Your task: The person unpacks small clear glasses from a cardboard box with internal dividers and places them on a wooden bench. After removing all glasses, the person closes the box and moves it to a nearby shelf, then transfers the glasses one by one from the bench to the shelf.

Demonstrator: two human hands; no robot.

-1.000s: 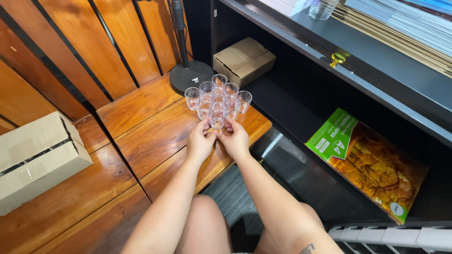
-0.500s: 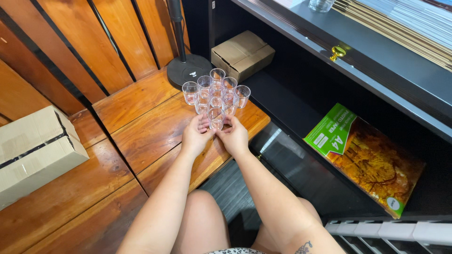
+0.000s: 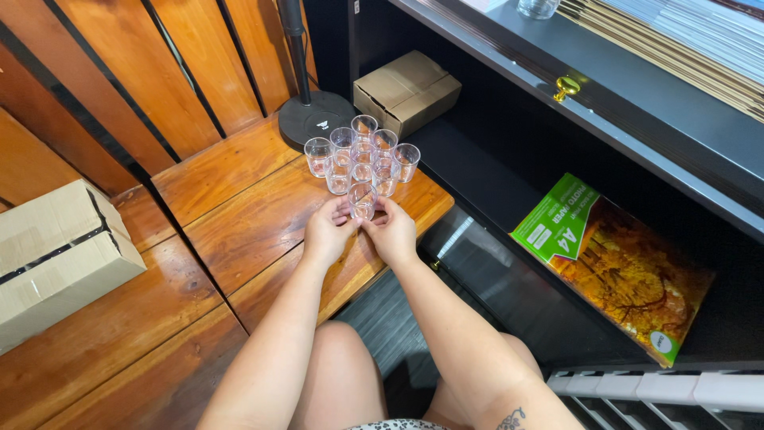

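At the far left a taped cardboard box is seen lying on the wooden step, well apart from the hands. Further right, on a higher wooden platform, the left hand is stretched forward, its fingertips laid against the left side of a small clear cup. The cup stands upright — its long axis vertical — at the near tip of a cluster of clear cups, which is packed close in rows widening away from the person. The front cup is touched from the other side by the right hand, so that it is pinched narrowly between the two sets of fingertips, both hands equally near. The cup lies straight ahead of both grips, just beyond the knuckles. Behind the cluster a round black stand base with its pole is set, and to its right a smaller cardboard box. Lower right, inside the dark cabinet, a green and orange paper pack is laid flat.
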